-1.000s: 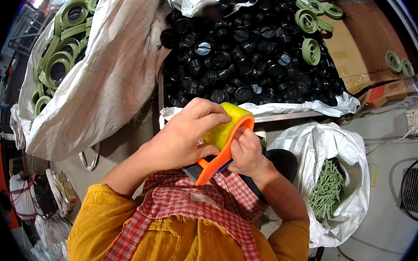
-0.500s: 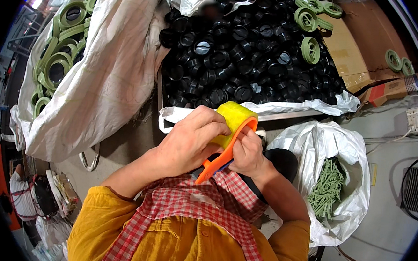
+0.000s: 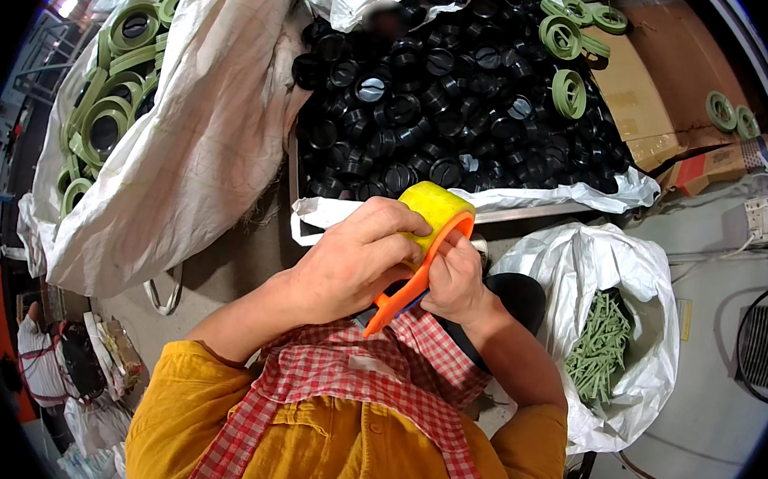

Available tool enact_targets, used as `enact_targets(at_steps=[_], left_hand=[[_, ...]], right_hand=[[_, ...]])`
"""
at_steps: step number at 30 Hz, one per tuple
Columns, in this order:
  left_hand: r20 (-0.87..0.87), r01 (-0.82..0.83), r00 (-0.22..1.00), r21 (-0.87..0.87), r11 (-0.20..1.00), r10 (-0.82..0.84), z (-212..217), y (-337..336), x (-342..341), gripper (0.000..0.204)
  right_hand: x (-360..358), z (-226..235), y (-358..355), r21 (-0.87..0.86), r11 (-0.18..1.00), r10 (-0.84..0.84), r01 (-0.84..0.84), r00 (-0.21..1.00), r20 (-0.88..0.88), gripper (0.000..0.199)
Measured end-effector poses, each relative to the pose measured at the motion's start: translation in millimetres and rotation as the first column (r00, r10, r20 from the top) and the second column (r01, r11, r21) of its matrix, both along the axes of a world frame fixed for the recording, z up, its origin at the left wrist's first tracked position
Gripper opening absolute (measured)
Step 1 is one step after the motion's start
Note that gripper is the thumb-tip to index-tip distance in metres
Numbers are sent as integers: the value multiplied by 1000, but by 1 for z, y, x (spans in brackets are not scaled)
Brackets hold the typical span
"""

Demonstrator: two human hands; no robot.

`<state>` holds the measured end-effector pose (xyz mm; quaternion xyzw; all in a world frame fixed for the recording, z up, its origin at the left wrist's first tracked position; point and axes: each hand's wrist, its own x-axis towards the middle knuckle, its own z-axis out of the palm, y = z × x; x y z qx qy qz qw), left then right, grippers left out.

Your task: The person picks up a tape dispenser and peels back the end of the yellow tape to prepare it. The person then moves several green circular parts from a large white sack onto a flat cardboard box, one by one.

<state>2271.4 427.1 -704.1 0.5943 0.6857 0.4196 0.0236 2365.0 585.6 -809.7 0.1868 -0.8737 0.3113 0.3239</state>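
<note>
You can read no text or number here: the yellow label (image 3: pixel 684 320) on the grey panel (image 3: pixel 713 307) and the markings on the narrow cardboard box (image 3: pixel 714 167) are too small.

yellow roll (image 3: pixel 444 205): partly hidden (left fingers (image 3: pixel 408 220) across) | black caps (image 3: pixel 450 120): cut off above

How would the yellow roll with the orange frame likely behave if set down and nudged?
The yellow roll curves round, so it may roll on edge. The orange frame looks stiff, showing no sag between the left hand and right hand; its jutting end would probably check the rolling.
</note>
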Motion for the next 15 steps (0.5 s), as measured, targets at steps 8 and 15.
enact_targets(at_steps=[8, 15], left_hand=[[92, 32, 995, -54, 998, -27, -11, -5, 1, 26], [-126, 5, 992, 20, 1000, -3, -2, 2, 2, 23]], right_hand=[[-2, 2, 2, 8, 1000, -9, 10, 999, -49, 24], [-4, 3, 3, 8, 1000, 0, 0, 999, -47, 25]])
